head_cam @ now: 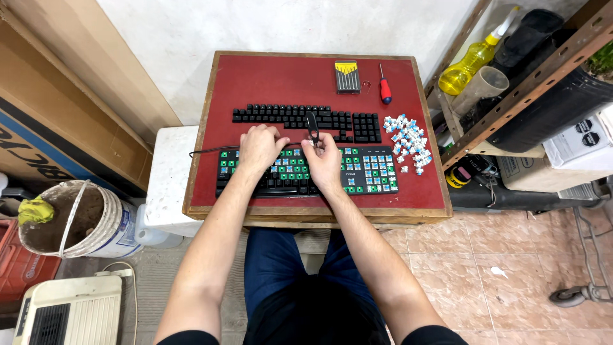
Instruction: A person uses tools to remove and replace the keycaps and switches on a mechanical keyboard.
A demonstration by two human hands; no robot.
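Left hand [258,148]: flat on the keyboard [306,171] (caps off).
Right hand [324,163]: pinching a black tool [312,128], maybe a puller.

— What holds everything up?

— A small wooden table [204,137] with a red top.

— And on it?

— A stripped keyboard [367,172] at the near edge, a block of black keycaps [281,115] behind it, a heap of loose switches [408,142] to the right, and at the far edge a screwdriver set [347,76] beside a red-handled screwdriver [385,86].
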